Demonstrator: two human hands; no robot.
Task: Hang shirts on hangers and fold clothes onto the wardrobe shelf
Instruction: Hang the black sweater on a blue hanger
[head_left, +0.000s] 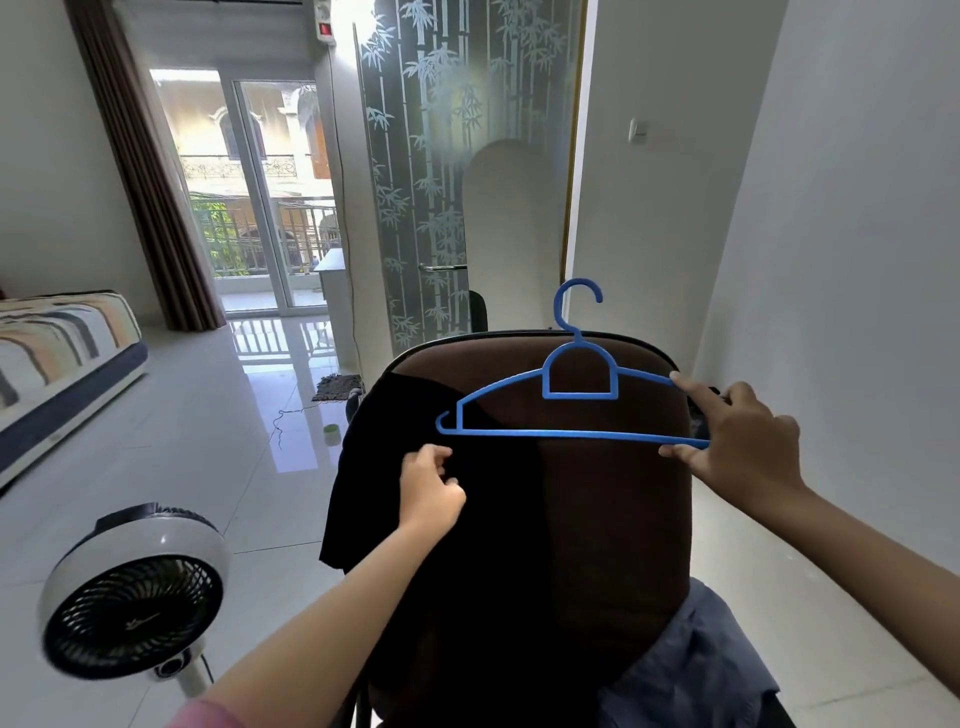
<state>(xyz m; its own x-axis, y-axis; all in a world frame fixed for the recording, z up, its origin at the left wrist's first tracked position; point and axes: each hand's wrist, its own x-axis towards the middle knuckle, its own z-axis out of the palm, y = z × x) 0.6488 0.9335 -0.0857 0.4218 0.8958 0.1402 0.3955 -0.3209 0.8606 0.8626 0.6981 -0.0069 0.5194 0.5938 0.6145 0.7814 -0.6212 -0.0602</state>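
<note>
- The blue hanger (566, 402) lies with its long bar level across the chair back (597, 519), hook up, its far end pinched by the right hand (737, 441).
- The left hand (431, 486) (nearer the cloth) grips the black shirt (395, 499) draped over the chair's left side, just below the hanger's free tip.

We see the hanger's (566, 410) right tip hidden behind the right hand (737, 441). The chair (597, 519) and blue-grey cloth (685, 675) run off the bottom edge.
</note>
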